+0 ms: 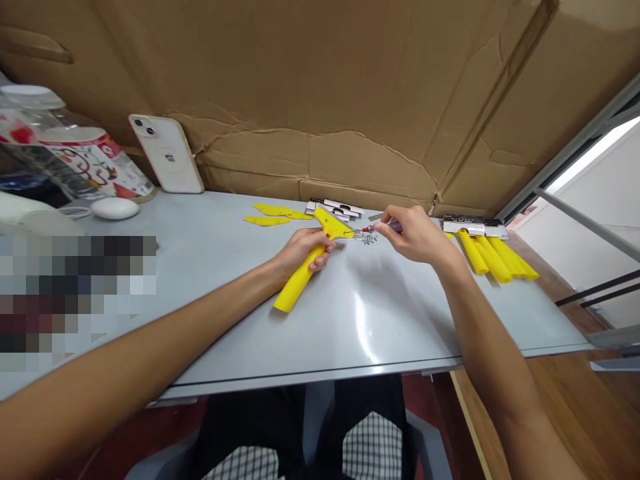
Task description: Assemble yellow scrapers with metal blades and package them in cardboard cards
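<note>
My left hand point(311, 248) is closed round a yellow handle-shaped piece point(299, 280), tilted with its lower end toward the table's front edge. Its wider upper end points toward my right hand point(407, 230). Between thumb and fingers my right hand pinches a thin tool with a red, partly clear body point(395, 227), its tip close to the yellow piece's end. A small metal snowflake-shaped piece point(369, 239) shows just below that tip; what holds it is unclear. Flat yellow pieces point(267, 221) and black-and-white cards point(340, 209) lie behind my hands.
On the right, several yellow handles point(497, 259) lie beside black-and-white packaging point(475, 227). A white phone point(170, 157) leans on the cardboard point(310, 80) at the back. Bottles point(95, 160) and a white oval object point(115, 208) stand left on the grey table point(310, 347).
</note>
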The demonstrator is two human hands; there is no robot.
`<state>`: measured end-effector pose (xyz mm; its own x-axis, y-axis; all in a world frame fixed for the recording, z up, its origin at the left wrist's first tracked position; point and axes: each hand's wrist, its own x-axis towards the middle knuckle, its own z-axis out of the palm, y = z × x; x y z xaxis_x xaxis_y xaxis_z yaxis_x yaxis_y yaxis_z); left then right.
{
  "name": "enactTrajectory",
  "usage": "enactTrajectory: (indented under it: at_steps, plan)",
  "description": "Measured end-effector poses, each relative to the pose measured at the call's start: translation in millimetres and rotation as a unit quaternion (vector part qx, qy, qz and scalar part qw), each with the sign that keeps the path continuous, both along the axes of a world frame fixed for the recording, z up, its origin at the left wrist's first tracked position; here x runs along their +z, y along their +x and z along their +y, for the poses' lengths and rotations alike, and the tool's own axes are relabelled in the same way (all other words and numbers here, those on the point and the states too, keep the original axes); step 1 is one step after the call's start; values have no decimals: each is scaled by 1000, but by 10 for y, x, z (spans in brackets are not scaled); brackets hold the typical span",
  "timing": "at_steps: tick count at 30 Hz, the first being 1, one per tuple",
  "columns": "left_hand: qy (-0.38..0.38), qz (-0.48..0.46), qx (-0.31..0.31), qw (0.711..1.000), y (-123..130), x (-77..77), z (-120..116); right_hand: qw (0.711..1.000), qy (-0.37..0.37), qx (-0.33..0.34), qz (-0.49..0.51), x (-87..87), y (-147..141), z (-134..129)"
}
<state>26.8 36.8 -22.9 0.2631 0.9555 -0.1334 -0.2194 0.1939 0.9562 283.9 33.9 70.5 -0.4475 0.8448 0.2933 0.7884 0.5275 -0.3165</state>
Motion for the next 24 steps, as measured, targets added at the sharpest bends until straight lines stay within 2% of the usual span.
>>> enactTrajectory:
  at_steps: [10,17,24]
  plan:
    - [4,-6,-9,1000,-2,63,-30,999,3,0,-40,1,30,34]
    - [-42,-9,1,999,8,110,-27,992,-74,1,-98,-27,24,43]
    - [-2,-2,7,1000,39,145,-76,996,-36,6,-77,8,24,44]
